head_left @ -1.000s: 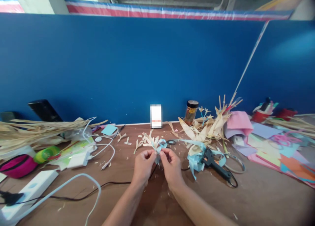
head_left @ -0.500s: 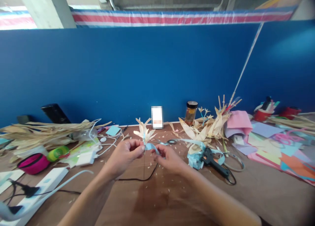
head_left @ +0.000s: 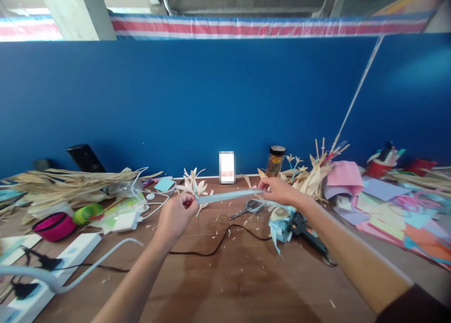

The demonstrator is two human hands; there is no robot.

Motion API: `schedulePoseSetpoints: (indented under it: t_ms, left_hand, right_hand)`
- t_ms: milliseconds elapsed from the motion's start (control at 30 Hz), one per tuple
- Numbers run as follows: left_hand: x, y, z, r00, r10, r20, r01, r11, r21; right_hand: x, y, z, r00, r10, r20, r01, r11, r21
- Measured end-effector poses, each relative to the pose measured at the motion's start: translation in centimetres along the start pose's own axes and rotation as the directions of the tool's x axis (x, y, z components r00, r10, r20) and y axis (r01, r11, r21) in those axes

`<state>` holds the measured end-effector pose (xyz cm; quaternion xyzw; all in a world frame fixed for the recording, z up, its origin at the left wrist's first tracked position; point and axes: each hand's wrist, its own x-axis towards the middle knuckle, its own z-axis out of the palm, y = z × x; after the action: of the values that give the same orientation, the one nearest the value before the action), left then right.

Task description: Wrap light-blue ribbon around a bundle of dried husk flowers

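Observation:
My left hand (head_left: 179, 215) pinches the thin stem of a flower made of pale dried husk (head_left: 193, 184), its petals spreading above my fingertips. A light blue strip (head_left: 230, 196), like paper or tape, runs from just under the petals to the right. My right hand (head_left: 280, 191) is closed on the strip's other part and holds it stretched taut, nearly level. Below the strip lies a pair of scissors (head_left: 243, 210) on the brown table. More of the light blue strip lies bunched in a loose heap (head_left: 280, 224) beneath my right forearm.
A black glue gun (head_left: 307, 234) lies right of the heap, its cord crossing the table. Behind stand a lidded jar (head_left: 276, 161) and husk pieces (head_left: 313, 180). Coloured papers (head_left: 387, 210) spread rightward. At left are a white power strip (head_left: 58, 271), a pink pouch (head_left: 54, 226) and dried husks (head_left: 70, 184).
My right hand has moved right and slightly up, drawing the blue strip out straight. My left hand has shifted a little left with the flower, which now leans left.

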<state>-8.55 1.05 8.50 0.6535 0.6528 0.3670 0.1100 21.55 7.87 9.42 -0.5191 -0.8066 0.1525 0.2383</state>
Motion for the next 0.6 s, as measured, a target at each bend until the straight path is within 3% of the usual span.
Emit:
schedulePoseSetpoints:
  t_ms: [200, 333, 433, 533, 600]
  left_hand:
    - [0.3, -0.8, -0.8, 0.994, -0.084, -0.076, 0.094, 0.986, 0.135]
    - [-0.1, -0.8, -0.6, 0.993, -0.099, -0.062, 0.105, 0.990, 0.095]
    - [-0.5, -0.3, 0.4, 0.995, -0.094, -0.027, 0.094, 0.996, -0.007]
    - [-1.0, 0.7, 2.0, 0.996, -0.063, 0.065, 0.074, 0.979, -0.192]
    - [-1.4, 1.5, 3.1, 0.994, -0.027, 0.102, 0.054, 0.961, -0.270]
  right_hand:
    - [1.0, 0.6, -0.9, 0.964, 0.049, -0.260, -0.080, 0.991, -0.107]
    - [2.9, -0.4, -1.5, 0.902, 0.051, -0.428, -0.002, 0.994, 0.114]
    - [4.2, -1.2, -1.4, 0.924, 0.072, -0.375, 0.042, 0.957, 0.287]
    - [4.2, -1.8, -1.0, 0.965, 0.053, -0.256, -0.013, 0.988, 0.154]
    - [3.0, -2.4, -0.3, 0.964, 0.064, -0.258, -0.052, 0.997, 0.052]
